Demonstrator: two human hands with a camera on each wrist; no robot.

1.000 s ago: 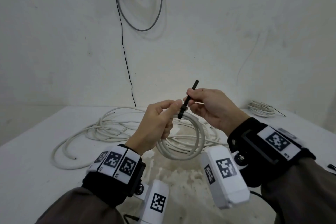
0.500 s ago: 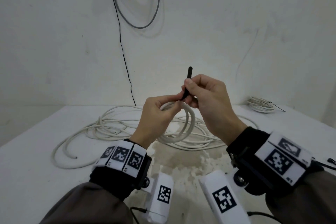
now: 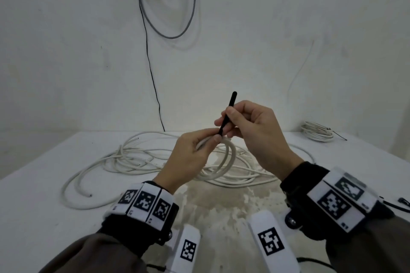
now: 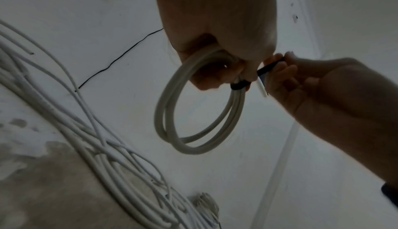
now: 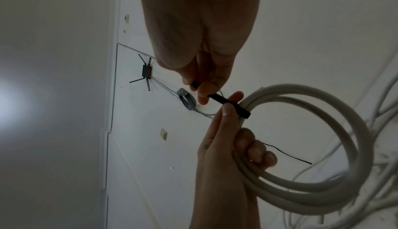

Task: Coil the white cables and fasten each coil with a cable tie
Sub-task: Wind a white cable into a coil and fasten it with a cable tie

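Left hand (image 3: 188,157) grips a small coil (image 4: 200,106) of white cable held up above the table (image 3: 44,184), thumb and fingers curled round the bundled turns, while the right hand (image 3: 250,131) pinches the free end of a black tie (image 3: 227,113) already looped round the coil just beside the left thumb. Fastening appears to be the step in hand: the strap encircles the turns, and the next move likely calls for drawing it snug and securing it without letting the loops spring apart. More loose cable (image 3: 137,157) sprawls on the table behind, uncoiled; a tied coil (image 3: 317,132) lies at the far right edge. How the tie closes is hidden by the fingers, and the wrist views are dim, so whether it has locked cannot be told.
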